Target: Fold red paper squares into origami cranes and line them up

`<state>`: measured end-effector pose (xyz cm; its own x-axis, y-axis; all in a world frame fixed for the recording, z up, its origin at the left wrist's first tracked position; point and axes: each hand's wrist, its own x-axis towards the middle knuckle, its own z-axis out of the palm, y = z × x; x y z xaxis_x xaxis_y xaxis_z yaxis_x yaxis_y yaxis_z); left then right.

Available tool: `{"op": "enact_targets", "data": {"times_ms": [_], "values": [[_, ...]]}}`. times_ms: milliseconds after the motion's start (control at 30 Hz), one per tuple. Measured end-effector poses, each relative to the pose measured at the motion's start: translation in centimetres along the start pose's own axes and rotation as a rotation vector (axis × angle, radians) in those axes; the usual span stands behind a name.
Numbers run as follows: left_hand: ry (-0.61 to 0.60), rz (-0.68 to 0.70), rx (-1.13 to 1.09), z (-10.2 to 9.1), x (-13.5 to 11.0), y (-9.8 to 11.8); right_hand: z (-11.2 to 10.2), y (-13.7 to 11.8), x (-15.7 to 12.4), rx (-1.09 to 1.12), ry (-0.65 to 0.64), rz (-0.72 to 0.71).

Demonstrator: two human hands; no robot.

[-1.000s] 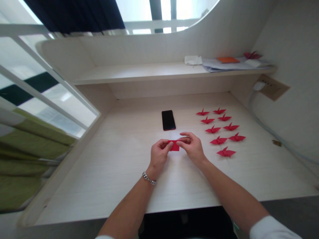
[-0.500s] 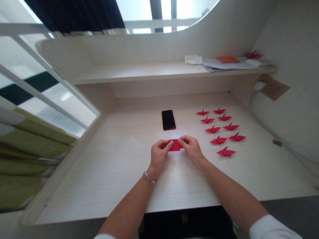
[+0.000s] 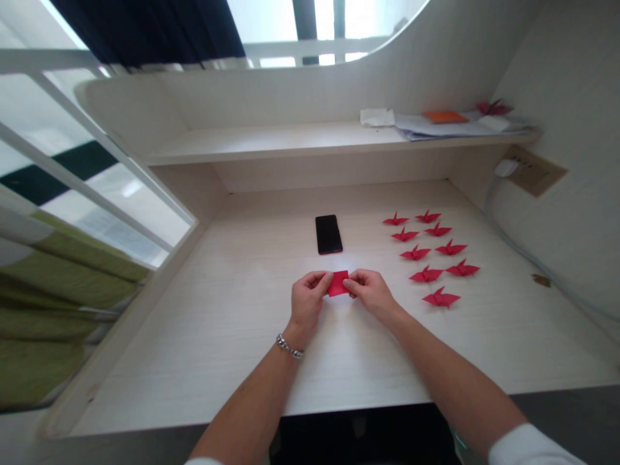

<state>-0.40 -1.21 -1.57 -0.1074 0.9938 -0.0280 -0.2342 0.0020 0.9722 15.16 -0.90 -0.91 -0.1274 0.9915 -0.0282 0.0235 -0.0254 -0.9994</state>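
A small red square of folded paper (image 3: 338,283) is held above the pale desk between my two hands. My left hand (image 3: 309,294) pinches its left edge between thumb and fingers. On the opposite edge, my right hand (image 3: 371,290) grips it the same way, thumb on the near face. The fingers behind the paper are hidden. Several red paper cranes (image 3: 426,274) stand in two rough columns to the right of my right hand. Straight ahead, beyond the paper, lies a black phone (image 3: 329,234).
A shelf (image 3: 271,143) runs along the back of the desk (image 3: 217,336), bearing papers (image 3: 436,128), an orange square (image 3: 445,117) and a dark red folded piece (image 3: 494,108). A grey cable (image 3: 513,242) hangs from the wall socket (image 3: 535,170). Railings and a green cloth border the left.
The red paper has tilted slightly, its right side rising. My right hand has shifted a little lower on its edge. The cranes and phone keep their places on the desk.
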Motion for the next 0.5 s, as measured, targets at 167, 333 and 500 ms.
{"op": "enact_targets", "data": {"times_ms": [167, 333, 500], "values": [[0.064, 0.030, 0.042, -0.01, 0.09, 0.13, 0.36, 0.19, -0.15, 0.044, -0.067, 0.073], [0.106, 0.018, 0.057, 0.16, 0.03, 0.20, 0.66, 0.59, -0.03, 0.047, -0.031, 0.054], [0.178, 0.044, 0.043, 0.17, 0.05, 0.32, 0.87, 0.79, 0.03, 0.087, -0.043, 0.097]]}}
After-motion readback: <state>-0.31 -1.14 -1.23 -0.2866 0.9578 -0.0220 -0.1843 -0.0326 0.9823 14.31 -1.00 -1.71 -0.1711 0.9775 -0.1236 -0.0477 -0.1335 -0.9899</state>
